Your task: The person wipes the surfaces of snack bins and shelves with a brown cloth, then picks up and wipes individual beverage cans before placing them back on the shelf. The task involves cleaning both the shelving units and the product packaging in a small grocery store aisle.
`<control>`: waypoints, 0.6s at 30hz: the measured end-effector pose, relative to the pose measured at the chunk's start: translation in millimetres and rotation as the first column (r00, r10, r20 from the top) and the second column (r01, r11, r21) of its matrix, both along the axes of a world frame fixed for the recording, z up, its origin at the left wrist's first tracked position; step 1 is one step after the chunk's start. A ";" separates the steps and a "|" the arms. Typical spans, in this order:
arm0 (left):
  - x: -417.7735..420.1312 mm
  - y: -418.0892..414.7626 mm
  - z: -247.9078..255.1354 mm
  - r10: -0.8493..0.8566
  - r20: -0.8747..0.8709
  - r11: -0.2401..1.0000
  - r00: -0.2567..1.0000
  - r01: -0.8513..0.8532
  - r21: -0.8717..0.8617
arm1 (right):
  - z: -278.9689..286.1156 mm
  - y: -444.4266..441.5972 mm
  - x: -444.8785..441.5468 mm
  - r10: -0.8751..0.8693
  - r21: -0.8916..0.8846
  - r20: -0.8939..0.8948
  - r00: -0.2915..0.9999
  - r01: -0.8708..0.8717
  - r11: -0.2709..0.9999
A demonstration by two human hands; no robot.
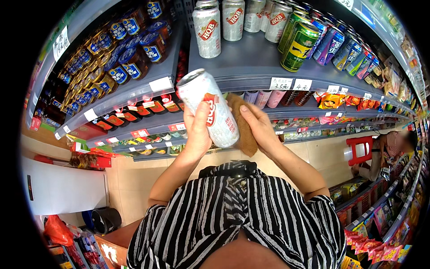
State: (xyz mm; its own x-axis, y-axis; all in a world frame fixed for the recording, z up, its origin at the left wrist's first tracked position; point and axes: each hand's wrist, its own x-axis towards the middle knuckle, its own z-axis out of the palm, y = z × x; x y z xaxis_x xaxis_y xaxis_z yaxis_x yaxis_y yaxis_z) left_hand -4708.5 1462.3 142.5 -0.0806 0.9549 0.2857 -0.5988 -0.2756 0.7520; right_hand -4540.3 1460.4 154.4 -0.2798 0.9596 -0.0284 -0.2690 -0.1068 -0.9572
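My left hand [198, 131] grips a tall silver HQB drink can [218, 117], tilted, its top towards the upper left. A brown cloth [247, 134] is in my right hand [260, 126], close against the can's lower right side; whether it touches the can is unclear. Beyond my hands, more silver cans [207, 33] stand upright on a grey shelf [248, 67]. Green cans [299, 47] stand to their right, then rows of blue and multicoloured cans [327, 45].
Brown jars with blue labels [129, 64] fill the left shelf. Lower shelves hold bottles and snack packets [331, 101]. A person [391, 144] sits near a red plastic stool [361, 150] at the right. A white chest [63, 186] and a black bin [105, 220] are at the left.
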 end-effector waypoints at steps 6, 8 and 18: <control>5.4 2.1 21.3 0.176 -0.123 0.968 0.977 -0.149 0.204 | 33.1 -24.7 -5.3 -0.056 -0.628 -0.134 0.989 -0.041 0.777; 5.6 5.3 21.1 0.248 -0.143 0.942 0.958 -0.204 0.268 | 11.1 -23.5 0.6 0.004 -0.622 -0.236 0.972 -0.154 0.767; 0.4 15.4 18.3 0.212 -0.138 0.974 0.968 -0.198 0.106 | 14.1 -31.8 34.0 0.312 -0.414 -0.080 0.947 -0.316 0.854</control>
State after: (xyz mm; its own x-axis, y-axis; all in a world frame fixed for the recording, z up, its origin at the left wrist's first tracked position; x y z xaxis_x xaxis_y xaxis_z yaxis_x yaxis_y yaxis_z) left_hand -4708.1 1477.7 160.8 -0.2223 0.8919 0.3939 -0.4070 -0.4520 0.7937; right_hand -4506.4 1428.6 168.5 -0.5668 0.7200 -0.4004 -0.1631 -0.5744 -0.8022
